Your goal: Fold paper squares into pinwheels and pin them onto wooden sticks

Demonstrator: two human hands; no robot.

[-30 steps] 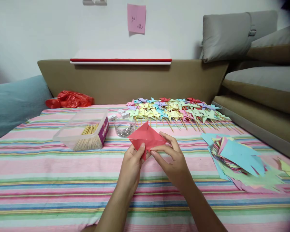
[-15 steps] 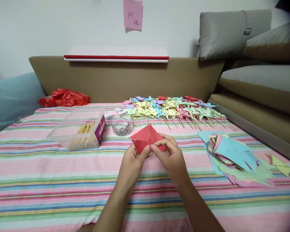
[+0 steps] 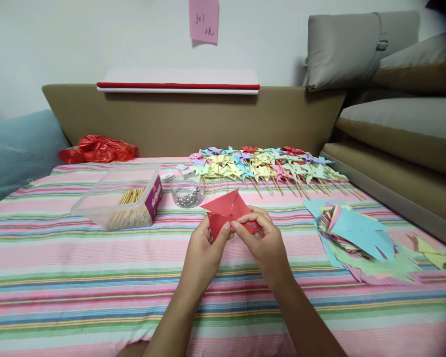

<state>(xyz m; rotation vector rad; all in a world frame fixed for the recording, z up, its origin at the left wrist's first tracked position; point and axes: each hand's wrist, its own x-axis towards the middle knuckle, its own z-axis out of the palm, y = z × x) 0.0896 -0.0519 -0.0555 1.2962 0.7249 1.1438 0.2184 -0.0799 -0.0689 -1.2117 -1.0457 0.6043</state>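
Thumbs nearly meeting, a person's bare left hand (image 3: 203,245) and right hand (image 3: 264,243) pinch a slit, red paper square (image 3: 223,203) between thumbs and fingers, the left at its lower left part and the right at its lower right. The sheet is held in front of the person, above a cotton-like cloth striped in pink, white, green, blue and yellow (image 3: 115,267). Just beyond it, to the left, sits a round, clear plastic tub (image 3: 188,192) of small silver pieces (image 3: 189,200), with small white boxes (image 3: 168,177) behind. Farther left, a clear, rectangular plastic box with a purple label (image 3: 96,201) holds slender, tan wooden sticks (image 3: 132,203). Behind the sheet lie rows of multicoloured paper pinwheels on sticks (image 3: 262,172); to the right, loose pastel paper sheets (image 3: 360,233) overlap in a pile. A crumpled red plastic bag (image 3: 104,149) rests at the cloth's far left, before a brown, padded backrest (image 3: 193,124).
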